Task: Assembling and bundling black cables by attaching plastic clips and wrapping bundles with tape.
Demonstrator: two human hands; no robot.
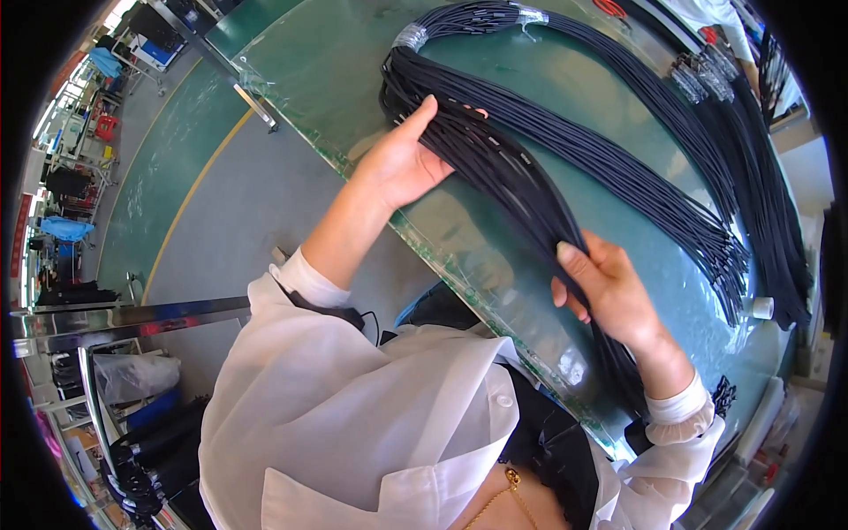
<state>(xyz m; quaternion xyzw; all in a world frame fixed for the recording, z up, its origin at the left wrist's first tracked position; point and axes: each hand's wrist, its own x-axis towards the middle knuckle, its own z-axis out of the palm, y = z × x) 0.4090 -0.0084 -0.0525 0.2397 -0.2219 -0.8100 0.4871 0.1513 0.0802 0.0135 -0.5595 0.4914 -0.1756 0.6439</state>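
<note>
Both my hands are on a long bundle of thin black cables lifted over the green table. My left hand cups its far-left part, thumb on top and fingertips showing at the far side. Lower right, my right hand is closed round the same bundle, thumb lying across it. Beyond the right hand the cables run down towards the table's near edge, partly hidden by my forearm. Just behind lies another black cable bundle, bent in a loop, with clear wrapping round it.
More black bundles with clear-wrapped ends lie at the right of the green table. A small white cylinder stands near them. Another person's arm shows at top right. A metal rail stands left, with loaded racks along the aisle.
</note>
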